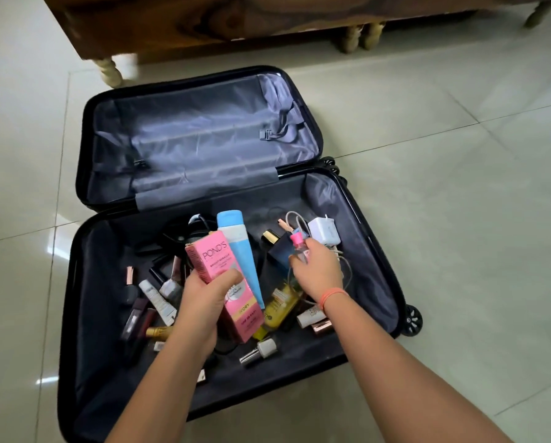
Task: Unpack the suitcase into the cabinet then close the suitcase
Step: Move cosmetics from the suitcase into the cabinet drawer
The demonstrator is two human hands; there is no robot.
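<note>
Left hand (204, 302): clamped on a pink Pond's box (215, 263), thumb across the front. The box is tilted, with its top end pointing toward the far half of the case. A blue-and-white tube (240, 247) runs along the box's right edge, touching it. Cannot tell whether the same hand grips it too.

Right hand (315, 273): fingers curled round a small clear spray bottle (300, 251) with a pink cap, held above the heap. There is an orange band (333, 295) at the wrist. The hands are apart, both over the near half of the case.

Just beyond the right hand sits a white charger plug (323, 233), its pale cable looping beneath the hand. Between the hands is a dark blue perfume bottle (275, 254) with a gold cap. Below the right wrist a yellow bottle (280, 306) lies on its side. Nearer the viewer is a nail polish bottle (261, 350), also lying down. Left of the left hand is a scatter of lipsticks and small tubes (154, 303). Dark cords lie at the far edge of the heap, details unclear.

The suitcase (367, 251) lies fully open on the tiled floor (459, 155), dark shell, grey lining, wheels on the right side. All the contents are in the near half. The far half (204, 139) shows only lining and loose straps.

Beyond the case stands a piece of wooden furniture (204, 24) on turned legs. Only its lower part is in view.
</note>
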